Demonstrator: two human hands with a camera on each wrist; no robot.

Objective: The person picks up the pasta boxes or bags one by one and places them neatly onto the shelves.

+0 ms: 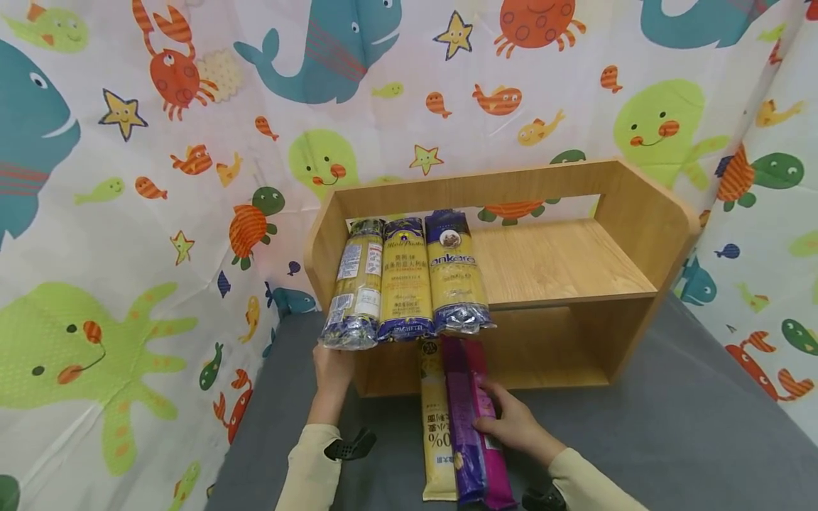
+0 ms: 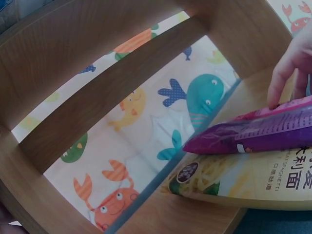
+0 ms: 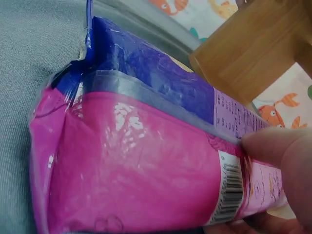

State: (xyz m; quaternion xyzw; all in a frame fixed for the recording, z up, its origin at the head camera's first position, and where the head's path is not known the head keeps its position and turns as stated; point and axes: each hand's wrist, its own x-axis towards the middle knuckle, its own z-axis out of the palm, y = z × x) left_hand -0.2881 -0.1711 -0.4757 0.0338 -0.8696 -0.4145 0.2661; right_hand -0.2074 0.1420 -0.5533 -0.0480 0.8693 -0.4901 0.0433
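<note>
My right hand (image 1: 511,422) grips a purple and pink packet (image 1: 469,433) by its right side, with the thumb on top and fingers round the edge. The far end of this packet reaches into the lower compartment of the wooden shelf (image 1: 559,262). Beside it on the left lies a yellow spaghetti packet (image 1: 437,426), its far end also inside; the purple packet overlaps it in the left wrist view. My left hand (image 1: 334,369) is at the shelf's lower left side, its fingers hidden beneath the overhanging end of a clear pasta packet (image 1: 358,284).
On the upper board, two more spaghetti packets (image 1: 407,277), (image 1: 456,273) lie beside the clear one, their near ends over the front edge. The shelf's right side panel (image 1: 655,213) stands tall on the grey tabletop (image 1: 716,397). A sea-animal print curtain (image 1: 383,121) hangs behind.
</note>
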